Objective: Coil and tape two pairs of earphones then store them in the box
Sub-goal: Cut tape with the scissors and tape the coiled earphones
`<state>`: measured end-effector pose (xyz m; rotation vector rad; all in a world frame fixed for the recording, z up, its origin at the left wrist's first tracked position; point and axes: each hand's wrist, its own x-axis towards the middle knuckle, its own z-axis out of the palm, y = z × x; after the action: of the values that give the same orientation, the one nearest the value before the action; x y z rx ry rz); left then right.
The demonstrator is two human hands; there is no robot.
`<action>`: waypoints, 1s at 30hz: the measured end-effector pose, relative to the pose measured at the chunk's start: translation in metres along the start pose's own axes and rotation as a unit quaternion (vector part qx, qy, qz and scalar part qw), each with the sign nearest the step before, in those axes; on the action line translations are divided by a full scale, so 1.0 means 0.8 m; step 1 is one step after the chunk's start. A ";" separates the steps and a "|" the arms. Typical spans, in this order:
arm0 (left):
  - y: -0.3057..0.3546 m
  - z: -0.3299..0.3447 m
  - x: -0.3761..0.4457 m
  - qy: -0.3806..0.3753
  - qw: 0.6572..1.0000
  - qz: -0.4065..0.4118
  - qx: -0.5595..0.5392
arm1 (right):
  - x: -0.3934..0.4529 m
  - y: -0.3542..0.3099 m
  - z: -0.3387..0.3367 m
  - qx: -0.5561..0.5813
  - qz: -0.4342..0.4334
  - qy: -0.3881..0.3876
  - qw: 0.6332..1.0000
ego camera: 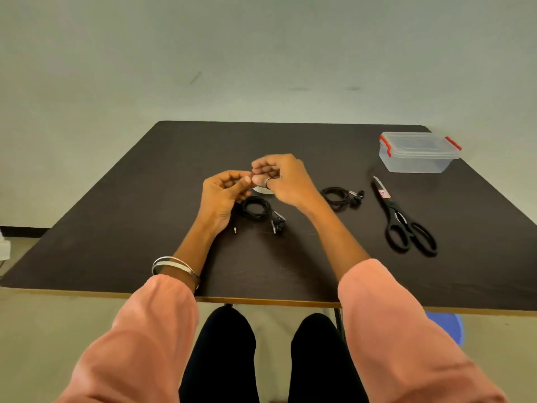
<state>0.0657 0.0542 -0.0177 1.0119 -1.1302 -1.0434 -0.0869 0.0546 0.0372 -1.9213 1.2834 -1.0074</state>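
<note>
Both earphone pairs are coiled & lie on the table: near coil just below the hands w/ buds toward the person and plug end trailing left; second coil further right, buds pointing right toward the scissors. No tape is visible on either coil, though it can't be told for sure. Tape roll is held up by the right hand, fingers curled on it; left hand is pinched at its edge, prob. the tape end. Taping x2 is judged still left, then storing; box sits lidded, far right corner.
</note>
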 end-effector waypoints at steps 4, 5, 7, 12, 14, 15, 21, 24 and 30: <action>0.003 0.000 0.004 0.018 0.999 -0.013 -0.024 | 0.015 0.008 0.019 0.033 -0.019 0.034 0.999; 0.003 -0.001 0.006 0.023 0.999 -0.014 -0.022 | 0.016 0.011 0.022 0.039 -0.024 0.051 0.998; 0.002 -0.001 0.010 0.030 0.999 -0.015 -0.014 | 0.018 0.017 0.026 0.052 -0.030 0.082 0.995; -0.003 -0.003 0.020 0.017 1.000 -0.015 0.019 | 0.015 0.032 0.028 0.103 -0.027 0.116 0.988; -0.003 -0.002 0.022 0.010 0.999 -0.015 0.027 | 0.017 0.038 0.026 0.126 -0.010 0.116 0.985; -0.003 -0.002 0.022 0.009 0.999 -0.016 0.031 | 0.018 0.040 0.025 0.135 -0.003 0.114 0.984; -0.004 -0.002 0.023 0.022 0.999 -0.025 0.025 | 0.021 0.046 0.022 0.144 0.019 0.122 0.982; -0.004 -0.001 0.021 0.015 0.999 -0.014 0.028 | 0.021 0.049 0.020 0.158 0.022 0.108 0.981; -0.004 -0.003 0.020 0.011 1.000 0.011 0.010 | 0.023 0.052 0.023 0.125 0.008 0.050 0.991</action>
<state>0.0697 0.0378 -0.0182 1.0227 -1.1319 -1.0033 -0.0866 0.0244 -0.0013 -1.6869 1.1639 -1.2079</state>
